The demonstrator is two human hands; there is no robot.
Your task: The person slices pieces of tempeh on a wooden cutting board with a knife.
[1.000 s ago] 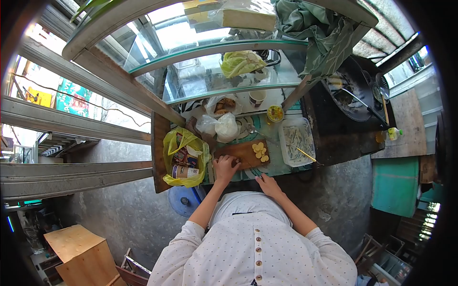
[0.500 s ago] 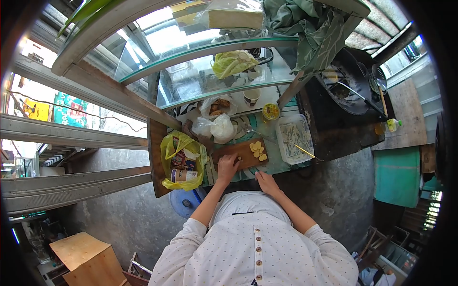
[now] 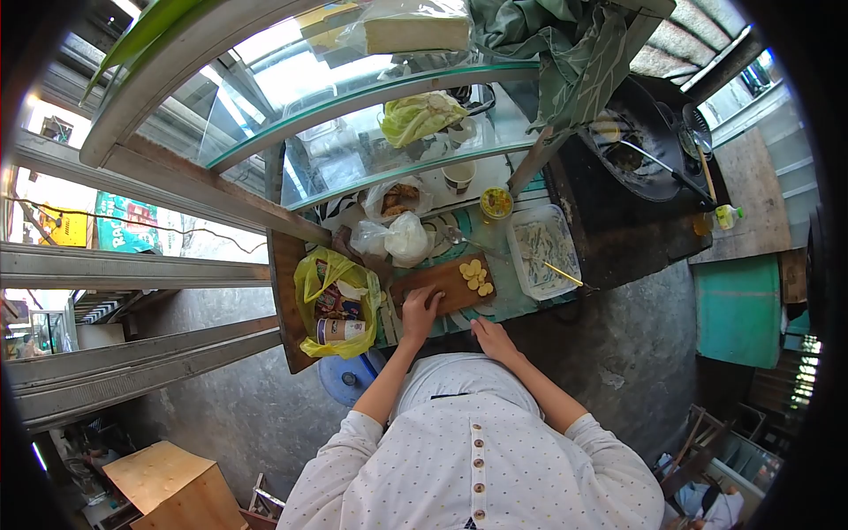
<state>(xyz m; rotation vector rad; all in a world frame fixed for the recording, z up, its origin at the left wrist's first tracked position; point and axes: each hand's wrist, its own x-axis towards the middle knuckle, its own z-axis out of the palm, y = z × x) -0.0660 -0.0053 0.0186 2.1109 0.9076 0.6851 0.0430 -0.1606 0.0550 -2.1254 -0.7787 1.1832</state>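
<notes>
My left hand (image 3: 419,316) rests palm down on the left part of a brown wooden cutting board (image 3: 452,296), its fingers stretched out and slightly apart. Several round yellow slices (image 3: 475,274) lie in a cluster on the board's right side. My right hand (image 3: 495,341) is at the table's front edge, just below the board and apart from the slices. Its fingers are curled together; whatever they may hold is hidden. Left of the board stands a yellow plastic bag (image 3: 305,296) with a labelled container (image 3: 341,330) and packets inside.
Behind the board are a knotted white plastic bag (image 3: 409,238), a fork (image 3: 459,237), a cup (image 3: 459,178) and a yellow-filled jar (image 3: 496,205). A plastic tub (image 3: 519,276) stands at right, before a black wok (image 3: 632,181). A glass case holds lettuce (image 3: 420,120).
The view has shifted slightly. My left hand stays on the board and my right hand at the table edge; the slices lie as before.
</notes>
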